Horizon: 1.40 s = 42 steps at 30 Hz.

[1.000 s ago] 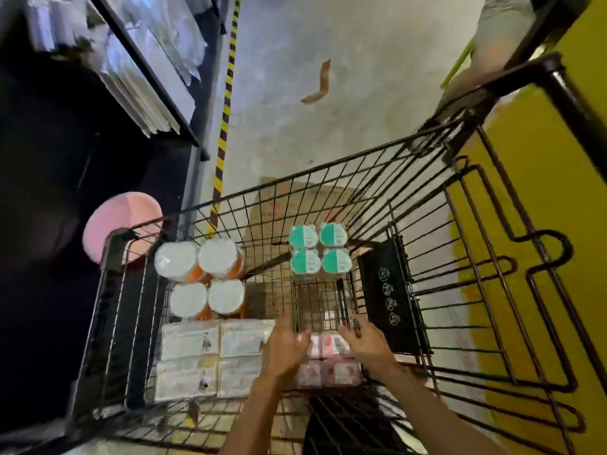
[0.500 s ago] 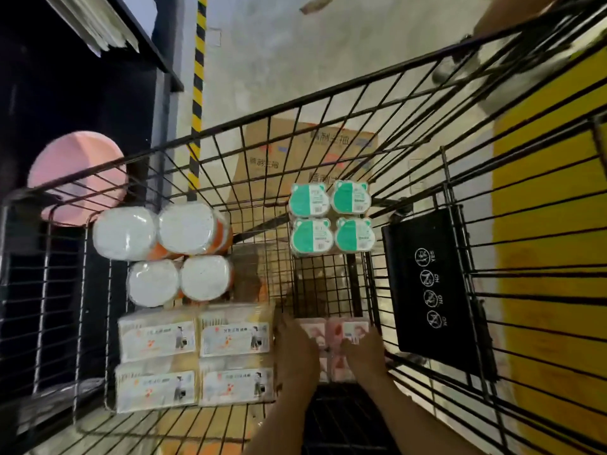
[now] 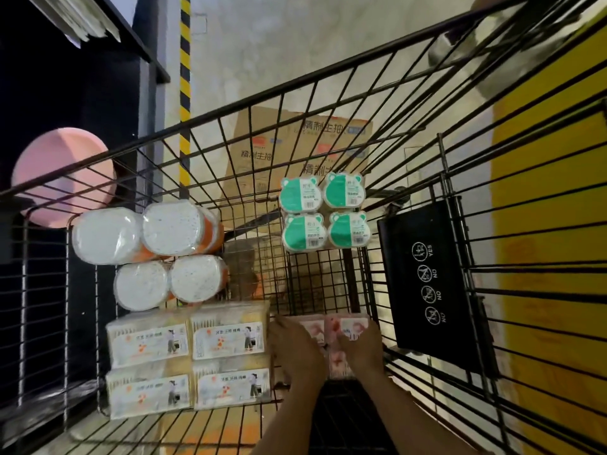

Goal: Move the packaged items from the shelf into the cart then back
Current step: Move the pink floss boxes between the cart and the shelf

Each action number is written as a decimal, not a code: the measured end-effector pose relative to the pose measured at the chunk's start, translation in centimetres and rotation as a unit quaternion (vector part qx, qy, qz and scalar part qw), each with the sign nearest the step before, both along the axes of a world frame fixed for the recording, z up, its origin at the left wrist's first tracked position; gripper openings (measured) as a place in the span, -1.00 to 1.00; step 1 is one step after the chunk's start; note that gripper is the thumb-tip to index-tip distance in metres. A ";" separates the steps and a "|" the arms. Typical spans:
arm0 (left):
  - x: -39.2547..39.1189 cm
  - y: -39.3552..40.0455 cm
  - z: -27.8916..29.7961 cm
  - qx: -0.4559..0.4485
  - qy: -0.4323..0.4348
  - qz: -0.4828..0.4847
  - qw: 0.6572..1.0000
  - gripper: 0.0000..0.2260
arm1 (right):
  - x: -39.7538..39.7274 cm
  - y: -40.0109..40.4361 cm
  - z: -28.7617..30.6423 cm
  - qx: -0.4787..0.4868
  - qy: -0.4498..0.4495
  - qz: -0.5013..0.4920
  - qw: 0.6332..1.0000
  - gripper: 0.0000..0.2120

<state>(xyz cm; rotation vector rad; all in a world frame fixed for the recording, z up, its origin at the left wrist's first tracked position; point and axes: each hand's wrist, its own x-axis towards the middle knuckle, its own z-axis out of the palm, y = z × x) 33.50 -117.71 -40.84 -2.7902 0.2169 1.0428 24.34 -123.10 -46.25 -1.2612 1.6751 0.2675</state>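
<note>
Nearest the camera, the person's left hand and right hand lie on the pink pack, one at each side — fingers bent over its top and outer edges, seemingly gripping it between them. The pack sits low at the near end of the cart, directly under the hands, its long axis probably running near to far; neither hand is clearly closer. It looks like a film-wrapped bundle of pink-printed packets, mostly hidden. Just left lie the yellow labelled packs, touching the left hand's side. Farther off stand the white round tubs, and farther right — the green bear-shaped packs.
</note>
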 end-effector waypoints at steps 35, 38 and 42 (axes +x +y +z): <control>3.1 -0.5 0.6 -0.277 0.129 0.187 0.934 -0.63 | 0.5 0.0 0.0 -0.006 0.005 -0.018 1.000 -0.44; 5.2 -0.1 1.7 -0.325 0.181 0.207 0.905 -0.60 | 1.1 0.2 0.3 -0.019 0.033 -0.007 0.999 -0.37; 7.6 0.1 3.6 -0.342 0.257 0.272 0.862 -0.55 | 1.5 0.4 0.1 -0.038 0.048 0.011 0.998 -0.32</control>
